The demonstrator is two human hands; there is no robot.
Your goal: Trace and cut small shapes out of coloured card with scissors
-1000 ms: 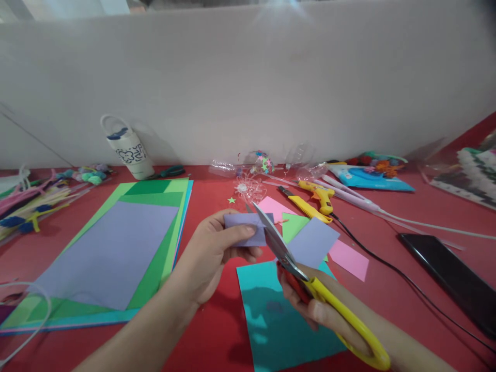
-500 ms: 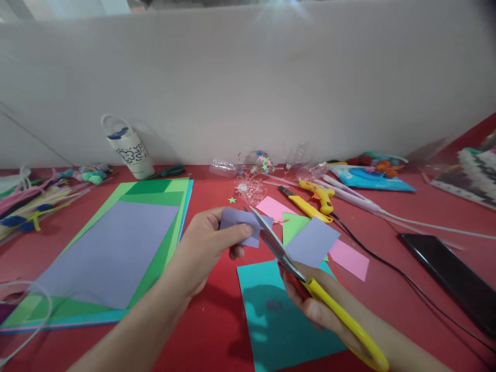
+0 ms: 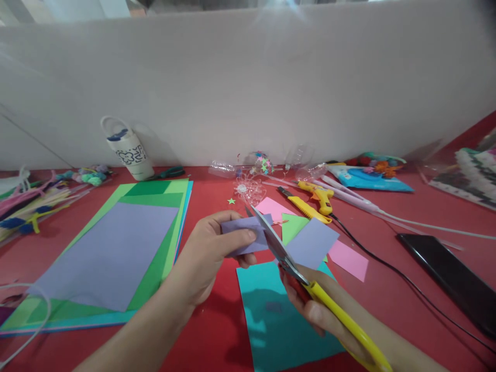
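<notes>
My left hand (image 3: 217,248) pinches a small piece of purple paper (image 3: 238,223) between thumb and fingers, above the red table. My right hand (image 3: 310,305) is closed round the yellow handles of a pair of scissors (image 3: 279,246). The blades point up and left, slightly parted at the tips, and lie at the right edge of the purple paper. Whether they are cutting into it I cannot tell. Under my right hand lies a teal sheet (image 3: 267,330) with a small purple scrap (image 3: 274,307) on it.
Pink, green and purple paper cards lie behind the scissors, near a box cutter (image 3: 304,206) and a yellow glue gun (image 3: 320,194). A phone (image 3: 442,274) is at right. Stacked coloured sheets (image 3: 112,253) and a white tumbler (image 3: 132,155) stand left.
The purple paper has turned and tilted in my left hand, which has shifted slightly right, nearer the blades. The scissors have hardly moved.
</notes>
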